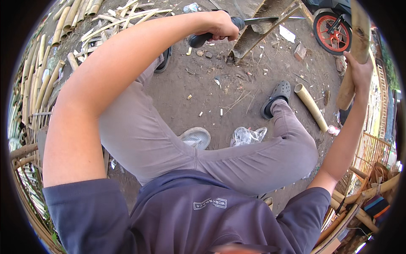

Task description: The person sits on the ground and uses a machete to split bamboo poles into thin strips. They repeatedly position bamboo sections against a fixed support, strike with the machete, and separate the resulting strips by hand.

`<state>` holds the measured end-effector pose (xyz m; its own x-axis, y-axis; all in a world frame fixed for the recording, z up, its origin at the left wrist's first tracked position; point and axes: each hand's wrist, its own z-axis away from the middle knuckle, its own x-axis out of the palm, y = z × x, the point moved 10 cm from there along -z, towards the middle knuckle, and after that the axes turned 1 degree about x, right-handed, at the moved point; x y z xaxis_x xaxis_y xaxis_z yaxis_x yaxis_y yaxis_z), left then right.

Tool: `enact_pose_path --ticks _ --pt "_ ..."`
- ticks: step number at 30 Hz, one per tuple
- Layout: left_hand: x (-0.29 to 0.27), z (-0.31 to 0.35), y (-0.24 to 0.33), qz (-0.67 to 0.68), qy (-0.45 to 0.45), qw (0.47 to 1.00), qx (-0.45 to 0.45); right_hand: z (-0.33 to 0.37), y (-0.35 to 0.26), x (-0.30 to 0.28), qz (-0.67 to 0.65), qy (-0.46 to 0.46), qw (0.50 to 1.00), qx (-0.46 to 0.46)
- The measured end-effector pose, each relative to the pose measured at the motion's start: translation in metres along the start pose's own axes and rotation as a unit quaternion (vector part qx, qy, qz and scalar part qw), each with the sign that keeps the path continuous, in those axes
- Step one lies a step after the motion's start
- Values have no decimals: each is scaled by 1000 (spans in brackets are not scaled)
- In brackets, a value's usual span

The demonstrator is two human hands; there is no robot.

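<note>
The knife (259,20) is sitting near the top of my view, its blade pointing to the right, and my left grip (220,27) is clamping its dark handle, the fingers curling round it. The blade is crossing in front of a rusty-looking angled beam (243,47); whether it is touching the beam, I am not able to tell. My right grip (359,72) is clamping a bamboo piece (360,36), which is running from the top edge down past my hand, well apart from the knife. Just left of the bamboo piece, a motorbike wheel (333,33) is showing its red rim, and a brick fragment (300,51) is lying between the wheel and the beam. A grey clog (279,95) is covering my right foot, and a loose bamboo section (311,108) is lying near it on the dirt ground (177,91). Closer to me, clear plastic (248,136) is lying crumpled beside my grey trousers (135,122). Over on the left, bamboo poles (40,80) are lying side by side, and pale split strips (122,21) are heaping up near them
</note>
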<state>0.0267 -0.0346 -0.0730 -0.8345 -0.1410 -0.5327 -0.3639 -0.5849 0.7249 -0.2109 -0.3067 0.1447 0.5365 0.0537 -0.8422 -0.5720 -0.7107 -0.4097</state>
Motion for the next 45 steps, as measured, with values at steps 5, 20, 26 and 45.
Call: enact_pose_path --ticks 5,20,26,45 --pt "22 -30 17 -20 -7 999 27 26 63 87 -41 -130 989 64" --pt "21 -23 8 -21 -20 1000 4 -7 37 -23 -97 46 993 58" --pt "24 -24 9 -34 -44 998 -2 61 73 152 120 -230 962 88" --pt "18 -17 -17 -39 -85 991 -96 90 86 166 67 -255 958 110"
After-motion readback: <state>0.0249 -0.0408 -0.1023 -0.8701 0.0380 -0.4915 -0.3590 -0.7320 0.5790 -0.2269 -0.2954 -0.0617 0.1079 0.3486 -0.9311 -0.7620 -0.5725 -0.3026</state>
